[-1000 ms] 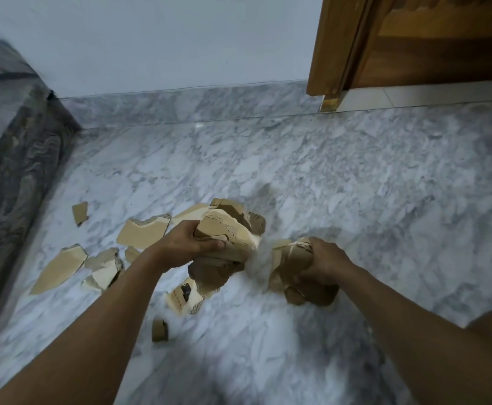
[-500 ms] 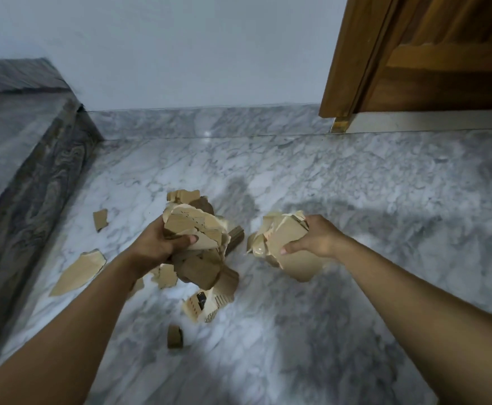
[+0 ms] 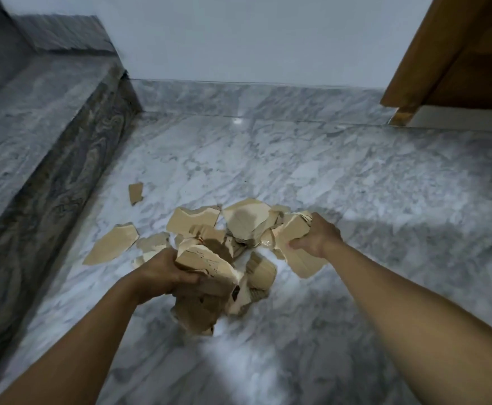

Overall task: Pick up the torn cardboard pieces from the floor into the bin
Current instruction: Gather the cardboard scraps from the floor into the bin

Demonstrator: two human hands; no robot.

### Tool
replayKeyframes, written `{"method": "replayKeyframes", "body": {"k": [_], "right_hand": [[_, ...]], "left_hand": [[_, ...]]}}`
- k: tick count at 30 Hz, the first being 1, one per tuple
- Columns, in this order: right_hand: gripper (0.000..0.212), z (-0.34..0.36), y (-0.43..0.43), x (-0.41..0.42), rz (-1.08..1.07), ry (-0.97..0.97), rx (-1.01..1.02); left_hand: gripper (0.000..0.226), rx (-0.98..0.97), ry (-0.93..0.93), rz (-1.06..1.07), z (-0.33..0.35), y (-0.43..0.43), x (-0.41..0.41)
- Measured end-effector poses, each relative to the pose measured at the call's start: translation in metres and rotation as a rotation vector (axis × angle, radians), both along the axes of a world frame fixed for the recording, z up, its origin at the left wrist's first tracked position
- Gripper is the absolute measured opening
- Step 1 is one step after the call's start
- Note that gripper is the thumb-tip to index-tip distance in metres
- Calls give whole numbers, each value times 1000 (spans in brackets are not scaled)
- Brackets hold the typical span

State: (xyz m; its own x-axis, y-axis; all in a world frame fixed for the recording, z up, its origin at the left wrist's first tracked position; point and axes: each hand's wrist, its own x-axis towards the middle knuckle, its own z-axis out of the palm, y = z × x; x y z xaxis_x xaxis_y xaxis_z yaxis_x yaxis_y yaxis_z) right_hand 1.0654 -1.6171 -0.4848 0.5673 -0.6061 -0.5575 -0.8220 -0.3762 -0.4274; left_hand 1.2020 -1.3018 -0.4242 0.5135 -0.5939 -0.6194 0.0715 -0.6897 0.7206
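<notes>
Brown cardboard [image 3: 247, 220] is filling both hands at the centre of the frame. The left hand [image 3: 163, 273] is curling its fingers round a thick bundle [image 3: 206, 264], and the right hand [image 3: 316, 238] is grasping a smaller bundle [image 3: 295, 229]. Several loose pieces [image 3: 112, 248] are lying on the marble floor [image 3: 355, 185] left of centre, near the grey step [image 3: 34, 127].

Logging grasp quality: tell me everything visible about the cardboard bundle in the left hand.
The cardboard bundle is a thick, uneven stack of torn tan pieces with ragged edges; the top piece shows faint dark lines. The left hand grips it from its left side. It looks held clear of the marble floor, with the lower pieces hanging loosely. Contact with the pieces behind cannot be told.
</notes>
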Motion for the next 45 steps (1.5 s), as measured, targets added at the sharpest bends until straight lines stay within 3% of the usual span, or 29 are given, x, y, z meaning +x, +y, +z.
{"method": "replayKeyframes", "body": {"k": [4, 7, 11, 15, 20, 22, 26, 29, 32, 35, 39, 43, 45], "right_hand": [[83, -1, 2, -5, -63, -58, 81], [95, 10, -5, -10, 15, -47, 203], [63, 60, -17, -6, 127, -32, 380], [56, 100, -9, 21, 61, -126, 501], [98, 62, 21, 75, -58, -140, 381], [91, 37, 36, 86, -68, -119, 299], [101, 10, 62, 85, -106, 48, 54], [104, 5, 64, 81, -142, 41, 37], [119, 2, 67, 80, -134, -9, 48], [105, 8, 75, 78, -150, -100, 37], [84, 10, 81, 68, -105, -235, -44], [96, 16, 79, 51, -226, -403, 44], [88, 20, 75, 48, -245, -415, 48]], "left_hand": [[42, -25, 15, -8, 0, -5, 5], [45, -42, -25, -21, 9, -9, 19], [47, -12, -90, 23, 20, -5, 53], [49, 113, -112, -54, 26, -9, 88], [47, 224, -245, -152, 5, -38, 122], [38, 264, -316, -195, -13, -46, 130], [45, 273, -353, -215, -37, -49, 134], [41, 249, -380, -258, -43, -50, 137], [71, 245, -413, -335, -46, -52, 136], [90, 247, -452, -367, -46, -53, 133], [75, 218, -480, -387, -44, -54, 134], [84, 264, -502, -395, -36, -51, 128], [87, 257, -488, -397, -37, -48, 128]]}}
